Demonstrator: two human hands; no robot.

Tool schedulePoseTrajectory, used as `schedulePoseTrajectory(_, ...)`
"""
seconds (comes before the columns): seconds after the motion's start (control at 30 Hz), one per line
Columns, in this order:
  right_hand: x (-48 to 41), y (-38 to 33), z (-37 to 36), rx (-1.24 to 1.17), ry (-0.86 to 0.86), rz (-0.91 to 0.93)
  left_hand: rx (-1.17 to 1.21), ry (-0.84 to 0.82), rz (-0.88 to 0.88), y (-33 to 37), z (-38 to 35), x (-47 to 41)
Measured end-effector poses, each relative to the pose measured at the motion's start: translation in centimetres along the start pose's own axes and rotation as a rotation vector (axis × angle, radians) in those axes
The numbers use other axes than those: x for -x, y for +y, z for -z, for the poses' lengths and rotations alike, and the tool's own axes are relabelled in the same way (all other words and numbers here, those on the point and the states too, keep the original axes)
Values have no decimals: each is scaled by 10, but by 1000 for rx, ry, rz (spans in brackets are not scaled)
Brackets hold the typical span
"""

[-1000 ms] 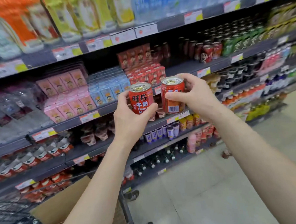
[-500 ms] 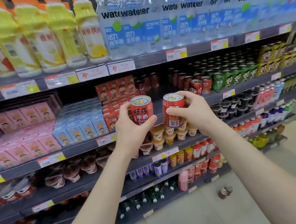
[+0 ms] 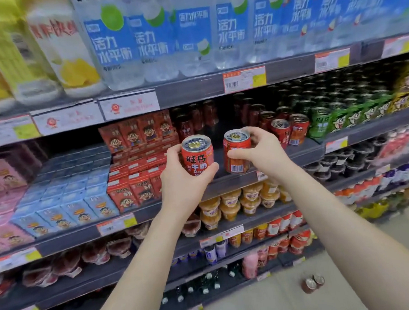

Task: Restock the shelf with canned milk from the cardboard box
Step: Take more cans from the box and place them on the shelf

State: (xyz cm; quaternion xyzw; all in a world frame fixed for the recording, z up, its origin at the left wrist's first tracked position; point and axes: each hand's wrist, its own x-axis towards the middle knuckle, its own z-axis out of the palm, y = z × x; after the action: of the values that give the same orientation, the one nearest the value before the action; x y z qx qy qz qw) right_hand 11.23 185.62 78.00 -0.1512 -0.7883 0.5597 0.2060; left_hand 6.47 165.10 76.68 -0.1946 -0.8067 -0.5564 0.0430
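The left hand (image 3: 186, 182) is curled round a red metal milk can (image 3: 197, 156) with a silver pull-tab lid. The thumb is laid across the lower right of the label and the fingers are wrapped round the left side. This can is held upright in the air, in front of the shelf edge.

Just to its right, a second red milk can (image 3: 236, 153) is gripped by the right hand (image 3: 260, 149) from the right side, with the thumb across the front above the barcode and the fingers curved over the back of the rim. It is also upright and is held over the front of the dark grey metal shelf (image 3: 300, 153). Whether its base touches the shelf cannot be told. The two cans are near each other but apart.

Behind the right hand, a row of similar red cans (image 3: 298, 128) is seen on the same shelf, with green cans (image 3: 334, 118) to their right. To the left on that shelf, red drink cartons (image 3: 134, 189) are stacked, then pale blue cartons (image 3: 66, 204) and pink cartons (image 3: 1, 179).

On the shelf above, clear water bottles with blue labels (image 3: 155, 46) are lined up, with yellow-labelled bottles (image 3: 6, 61) to their left. On the shelf below, orange jelly cups (image 3: 234, 204) are stacked. On the pale floor (image 3: 348, 289) at the lower right, two small cans (image 3: 312, 283) are seen close together.
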Motion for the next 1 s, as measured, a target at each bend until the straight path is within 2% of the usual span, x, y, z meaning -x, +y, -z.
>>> schedulePoseTrajectory(0.27,-96,67,8,57,2,-17,-16,71,42,-1,-53,-29)
schedulePoseTrajectory(0.67,-196,110,-10,-126,100,-26,-64,238,62,-27,-126,-64)
schedulePoseTrajectory(0.93,-244,120,-33,76,229,-45,-89,327,30,-42,-147,-80)
schedulePoseTrajectory(1.0,-248,118,-37,62,259,-75,-96,342,30,-45,-148,-82)
